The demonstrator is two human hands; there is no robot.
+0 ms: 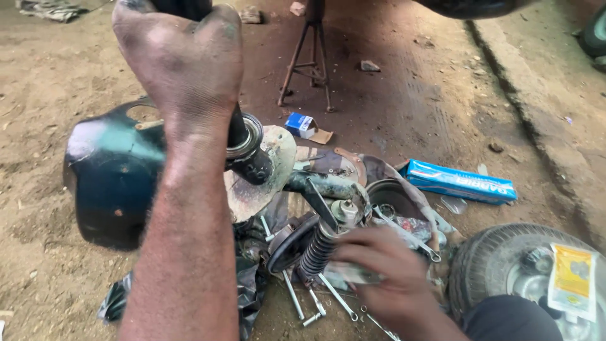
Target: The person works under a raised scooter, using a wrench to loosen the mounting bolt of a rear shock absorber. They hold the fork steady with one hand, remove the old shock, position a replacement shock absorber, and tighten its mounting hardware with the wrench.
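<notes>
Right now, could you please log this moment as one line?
left hand: grips dark column | right hand: blurred, by coil spring | ground: spanners, wheel

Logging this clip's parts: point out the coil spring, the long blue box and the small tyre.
coil spring (317, 249), head view, middle of the black coils.
long blue box (459, 182), head view, centre of its top face.
small tyre (486, 262), head view, left tread.

The left hand (180, 60) grips a dark shaft (243, 142) raised above scattered parts, while the right hand (385, 271) reaches toward a coil spring (317, 248) on the dirt floor (410, 95).
</notes>
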